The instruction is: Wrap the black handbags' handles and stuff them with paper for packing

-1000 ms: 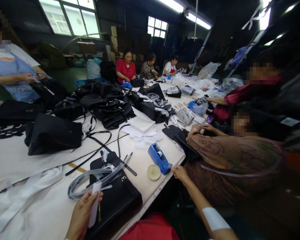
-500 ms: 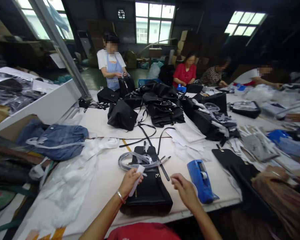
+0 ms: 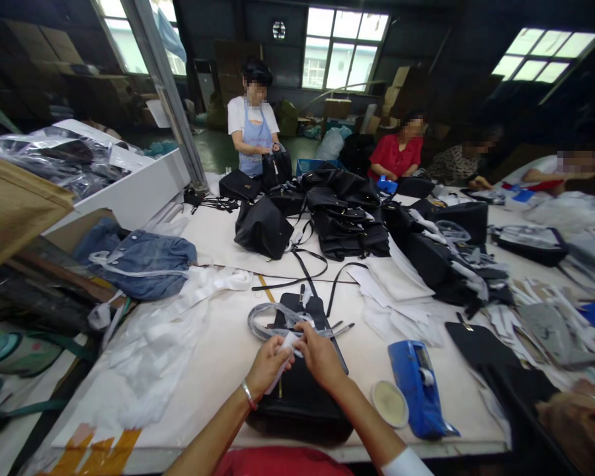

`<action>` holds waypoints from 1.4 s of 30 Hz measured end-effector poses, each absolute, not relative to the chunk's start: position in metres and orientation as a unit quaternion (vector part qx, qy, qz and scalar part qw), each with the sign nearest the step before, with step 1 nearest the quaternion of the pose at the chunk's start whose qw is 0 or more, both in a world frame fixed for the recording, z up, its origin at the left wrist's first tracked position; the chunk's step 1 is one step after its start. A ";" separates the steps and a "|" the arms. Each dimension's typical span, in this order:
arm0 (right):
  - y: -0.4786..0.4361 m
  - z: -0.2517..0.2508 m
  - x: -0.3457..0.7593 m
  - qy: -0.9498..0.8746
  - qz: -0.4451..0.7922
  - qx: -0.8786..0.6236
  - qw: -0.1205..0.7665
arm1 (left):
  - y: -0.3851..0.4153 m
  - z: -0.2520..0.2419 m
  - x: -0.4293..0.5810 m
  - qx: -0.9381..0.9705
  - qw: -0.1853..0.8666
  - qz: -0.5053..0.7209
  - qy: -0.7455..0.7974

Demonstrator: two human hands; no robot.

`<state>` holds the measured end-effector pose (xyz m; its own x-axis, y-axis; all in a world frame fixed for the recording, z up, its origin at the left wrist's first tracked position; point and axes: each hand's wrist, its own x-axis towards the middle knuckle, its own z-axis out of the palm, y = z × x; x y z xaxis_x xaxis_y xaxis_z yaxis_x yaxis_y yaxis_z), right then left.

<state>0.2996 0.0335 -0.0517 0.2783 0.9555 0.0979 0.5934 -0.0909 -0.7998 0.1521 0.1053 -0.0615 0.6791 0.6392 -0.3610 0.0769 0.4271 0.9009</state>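
Observation:
A narrow white strip point(image 3: 276, 379), perhaps paper or thin foam, is pinched in my left hand point(image 3: 266, 365). My right hand point(image 3: 323, 357) meets it at the strip's upper end, thumb and fingers closed there; its fingertips partly hide what they grip. Both hands are over a black bag point(image 3: 305, 403) lying flat with its flap point(image 3: 317, 309) pointing away from me. Across the bag's upper part lies a coiled strap in clear plastic wrap point(image 3: 260, 319), just beyond my fingers.
To the right stand a blue tape dispenser point(image 3: 416, 390) and a round shallow tub point(image 3: 389, 404). White sheets point(image 3: 399, 281) and piled black bags point(image 3: 350, 228) are farther back. A denim bag point(image 3: 151, 261) and white wrapping point(image 3: 153, 350) lie left. Co-workers point(image 3: 252, 125) work across the table.
My right hand has moved left from beside the bag to the white strip in my left hand. The view has swung left, and the round tub now shows beside the dispenser.

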 end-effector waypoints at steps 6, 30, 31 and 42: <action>0.048 -0.086 0.293 -0.335 0.446 -0.624 0.547 | 0.120 -0.062 0.148 0.419 0.842 0.154 0.302; 0.044 -0.095 0.269 -0.297 0.422 -0.679 0.523 | 0.113 -0.077 0.115 0.424 0.842 0.097 0.318; 0.037 -0.099 0.259 -0.271 0.420 -0.669 0.549 | 0.112 -0.078 0.113 0.417 0.844 0.104 0.322; 0.026 -0.113 0.188 -0.286 0.300 -0.763 0.496 | 0.102 -0.067 0.107 0.408 0.843 0.159 0.312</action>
<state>0.1882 0.0259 -0.1128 0.6562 0.7343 -0.1740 0.1385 -0.3438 -0.9288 0.1073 0.1021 -0.0673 0.7543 0.5234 -0.3964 -0.0145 0.6169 0.7869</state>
